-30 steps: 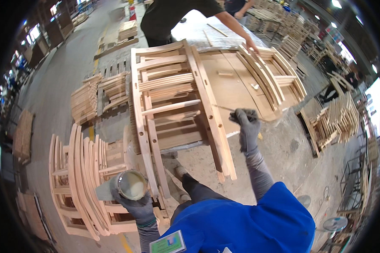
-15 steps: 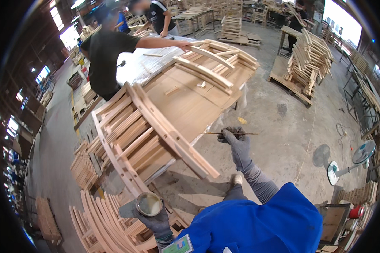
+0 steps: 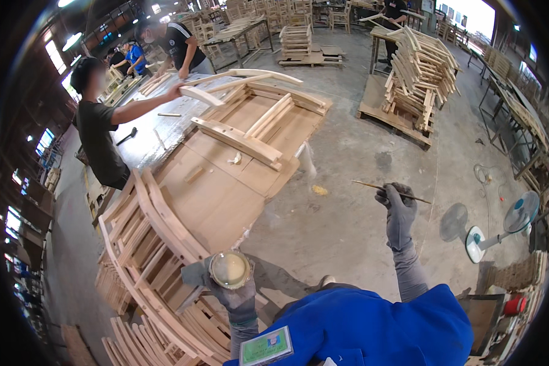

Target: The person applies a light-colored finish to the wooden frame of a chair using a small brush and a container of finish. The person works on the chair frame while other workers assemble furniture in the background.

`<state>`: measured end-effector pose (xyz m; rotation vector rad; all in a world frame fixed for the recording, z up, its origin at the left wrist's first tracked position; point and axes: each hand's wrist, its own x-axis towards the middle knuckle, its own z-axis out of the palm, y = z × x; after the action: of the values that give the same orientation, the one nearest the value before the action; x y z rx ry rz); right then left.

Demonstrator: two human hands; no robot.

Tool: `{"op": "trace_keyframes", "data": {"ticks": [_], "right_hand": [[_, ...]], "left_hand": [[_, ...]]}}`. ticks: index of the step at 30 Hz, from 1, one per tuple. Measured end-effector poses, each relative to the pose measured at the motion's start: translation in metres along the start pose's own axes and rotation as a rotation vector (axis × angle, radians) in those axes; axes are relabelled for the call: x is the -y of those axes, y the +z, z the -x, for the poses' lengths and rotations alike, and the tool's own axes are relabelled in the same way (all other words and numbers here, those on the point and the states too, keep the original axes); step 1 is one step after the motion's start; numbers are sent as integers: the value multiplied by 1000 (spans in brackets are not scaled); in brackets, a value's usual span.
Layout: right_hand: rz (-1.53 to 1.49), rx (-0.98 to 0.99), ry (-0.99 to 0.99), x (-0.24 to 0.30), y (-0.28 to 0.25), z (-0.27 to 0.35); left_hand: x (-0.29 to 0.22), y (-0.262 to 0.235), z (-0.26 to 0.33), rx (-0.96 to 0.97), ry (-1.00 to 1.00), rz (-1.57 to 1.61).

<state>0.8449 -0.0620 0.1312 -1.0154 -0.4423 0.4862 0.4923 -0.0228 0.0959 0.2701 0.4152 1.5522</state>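
Observation:
My gloved left hand [image 3: 238, 297] grips a small round tub [image 3: 230, 269] of pale, creamy liquid, its open top facing up. Beside it, a stack of curved wooden frames [image 3: 172, 216] rests at the near end of the work table. Over the floor to the right, my gloved right hand [image 3: 400, 215] pinches a thin brown stick [image 3: 368, 185], whose free end points left. What is at the stick's tip is too small to tell. Farther along the table lies another wooden frame [image 3: 238, 141] with crossbars.
Brown cardboard [image 3: 226, 198] covers the near tabletop. Across the table a co-worker in a dark shirt [image 3: 97, 137] holds a curved wooden piece [image 3: 201, 96]. Curved parts [image 3: 143, 341] are piled low at left. A loaded pallet [image 3: 378, 119] and a standing fan [image 3: 477, 244] are on the right.
My view has turned to the right. My right hand and the stick sit farther right, and the stick is more tilted. The co-worker has lifted a curved piece off the far frame.

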Motion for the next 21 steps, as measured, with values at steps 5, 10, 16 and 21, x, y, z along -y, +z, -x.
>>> {"op": "trace_keyframes", "data": {"ticks": [5,10,16,21], "right_hand": [[41,-42,-98,21,-30,-59],[29,-25,-158,17,-26,-109],[6,79,-61,-20,22,-146],[64,116,10,-48,79,-193]], "left_hand": [[77,33,-32,-75,-230,68],[115,72,-75,-50,-411,17],[154,84,-150,17,-445,20],[184,103,-234,67,-499,10]]}}
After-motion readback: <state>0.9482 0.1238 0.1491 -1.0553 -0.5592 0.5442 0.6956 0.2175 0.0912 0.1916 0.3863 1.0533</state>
